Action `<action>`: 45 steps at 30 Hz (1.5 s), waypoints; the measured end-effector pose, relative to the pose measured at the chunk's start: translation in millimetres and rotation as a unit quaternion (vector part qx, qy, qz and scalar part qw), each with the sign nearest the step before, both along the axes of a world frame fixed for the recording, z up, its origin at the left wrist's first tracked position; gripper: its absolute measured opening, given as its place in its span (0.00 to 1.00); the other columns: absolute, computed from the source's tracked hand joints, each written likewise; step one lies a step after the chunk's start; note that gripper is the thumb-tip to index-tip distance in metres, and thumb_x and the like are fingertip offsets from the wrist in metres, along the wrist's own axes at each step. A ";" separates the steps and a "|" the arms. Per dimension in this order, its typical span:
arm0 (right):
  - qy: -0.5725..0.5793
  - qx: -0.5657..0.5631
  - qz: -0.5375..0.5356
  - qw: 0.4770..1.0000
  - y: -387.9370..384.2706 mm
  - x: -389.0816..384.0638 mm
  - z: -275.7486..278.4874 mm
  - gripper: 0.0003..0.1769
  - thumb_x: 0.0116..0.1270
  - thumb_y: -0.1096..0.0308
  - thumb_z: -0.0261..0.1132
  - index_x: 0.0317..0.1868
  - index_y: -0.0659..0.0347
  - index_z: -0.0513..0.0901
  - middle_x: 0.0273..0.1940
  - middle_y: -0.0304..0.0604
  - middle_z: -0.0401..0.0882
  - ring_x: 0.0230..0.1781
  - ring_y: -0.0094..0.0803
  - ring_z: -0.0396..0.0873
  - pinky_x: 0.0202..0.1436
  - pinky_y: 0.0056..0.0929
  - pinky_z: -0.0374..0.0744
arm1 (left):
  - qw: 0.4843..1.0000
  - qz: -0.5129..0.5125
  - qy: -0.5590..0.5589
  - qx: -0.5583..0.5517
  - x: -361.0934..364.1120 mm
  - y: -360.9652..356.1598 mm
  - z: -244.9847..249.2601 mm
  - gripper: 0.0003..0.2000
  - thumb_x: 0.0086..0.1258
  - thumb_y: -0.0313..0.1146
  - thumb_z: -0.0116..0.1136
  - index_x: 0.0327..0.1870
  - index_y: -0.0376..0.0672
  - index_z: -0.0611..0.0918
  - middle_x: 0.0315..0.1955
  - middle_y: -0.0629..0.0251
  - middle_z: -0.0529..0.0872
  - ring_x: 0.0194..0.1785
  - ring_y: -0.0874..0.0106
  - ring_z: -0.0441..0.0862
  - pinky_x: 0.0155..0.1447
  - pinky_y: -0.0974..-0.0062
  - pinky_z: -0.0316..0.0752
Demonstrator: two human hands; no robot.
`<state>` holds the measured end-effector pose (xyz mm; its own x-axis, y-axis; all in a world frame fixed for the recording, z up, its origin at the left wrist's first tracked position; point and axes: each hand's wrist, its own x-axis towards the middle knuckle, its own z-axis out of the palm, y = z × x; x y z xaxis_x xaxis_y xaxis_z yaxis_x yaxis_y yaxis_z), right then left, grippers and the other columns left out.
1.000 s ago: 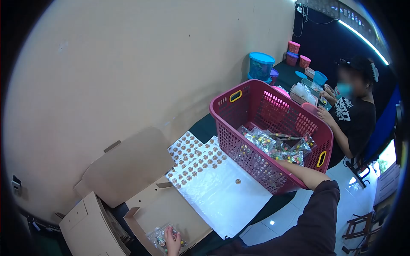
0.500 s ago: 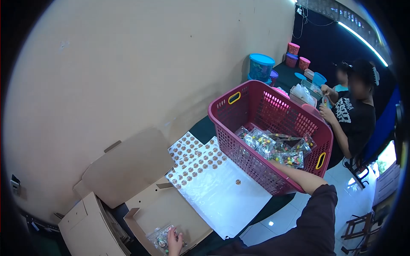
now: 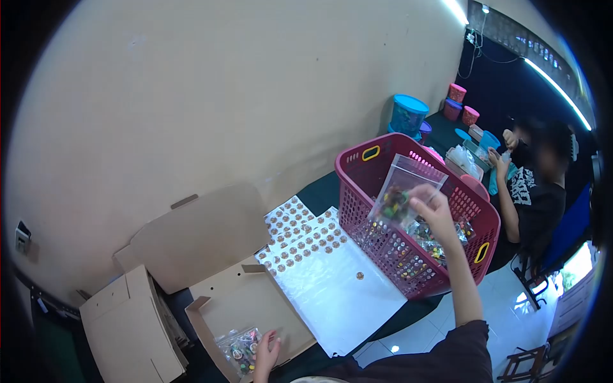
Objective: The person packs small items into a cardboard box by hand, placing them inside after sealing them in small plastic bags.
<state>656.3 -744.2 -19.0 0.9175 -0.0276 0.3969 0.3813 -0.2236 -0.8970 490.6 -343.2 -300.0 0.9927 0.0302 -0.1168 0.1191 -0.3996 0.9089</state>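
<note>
My right hand pinches a clear zip bag of colourful candies, raised over the maroon laundry basket. More filled bags lie inside that basket, partly hidden behind my hand and the basket wall. Down in the open cardboard box, my left hand rests with its fingers apart beside a few packed candy bags. Some of those bags show a round sticker.
A white sheet of round brown stickers lies between box and basket. Folded cardboard boxes stand at left. Blue tubs sit against the wall. Beyond the basket, a person in a black shirt handles something at the table.
My right hand has come up out of the basket holding a candy bag. My left hand has shifted slightly right, off the bags in the box. The view has turned a little.
</note>
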 end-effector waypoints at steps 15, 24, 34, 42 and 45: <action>0.327 0.166 0.321 0.873 207.3 -94.9 -163.8 0.13 0.59 0.71 0.62 0.44 0.64 0.73 0.34 0.38 0.78 0.37 0.20 0.75 0.39 0.20 0.74 | 0.989 0.002 0.034 -0.147 -12.6 -11.2 105.6 0.14 0.60 0.28 0.58 0.46 0.34 0.75 0.32 0.69 0.79 0.33 0.85 0.75 0.35 0.87 0.70; 0.364 0.057 0.422 0.828 225.6 -120.6 -167.7 0.12 0.58 0.66 0.64 0.37 0.64 0.75 0.28 0.37 0.77 0.25 0.18 0.74 0.30 0.16 0.74 | 0.931 0.135 -0.060 -0.334 -24.1 -6.4 94.4 0.15 0.60 0.27 0.59 0.46 0.31 0.75 0.37 0.65 0.80 0.36 0.83 0.76 0.36 0.87 0.72; 0.533 0.129 0.318 0.773 252.8 -140.9 -182.2 0.21 0.66 0.48 0.49 0.28 0.59 0.69 0.14 0.30 0.64 0.11 0.15 0.59 0.15 0.14 0.58 | 0.933 0.094 0.213 -0.274 -21.2 9.2 92.8 0.14 0.65 0.44 0.50 0.36 0.40 0.77 0.17 0.71 0.76 0.16 0.85 0.71 0.19 0.90 0.65; 0.652 0.454 0.398 0.459 246.2 -122.8 -217.7 0.22 0.67 0.51 0.49 0.19 0.56 0.64 0.10 0.27 0.54 0.10 0.16 0.51 0.16 0.16 0.53 | 0.783 0.059 0.308 -0.537 -14.4 -16.4 63.3 0.20 0.66 0.52 0.43 0.40 0.43 0.76 0.23 0.72 0.77 0.26 0.82 0.74 0.31 0.86 0.70; 0.597 0.240 0.344 0.684 243.0 -116.4 -206.5 0.22 0.66 0.50 0.49 0.19 0.56 0.67 0.12 0.28 0.57 0.10 0.16 0.52 0.16 0.17 0.53 | 0.786 0.097 0.295 -0.535 -7.9 -18.3 63.2 0.20 0.67 0.51 0.42 0.43 0.42 0.74 0.26 0.71 0.78 0.29 0.80 0.75 0.35 0.85 0.71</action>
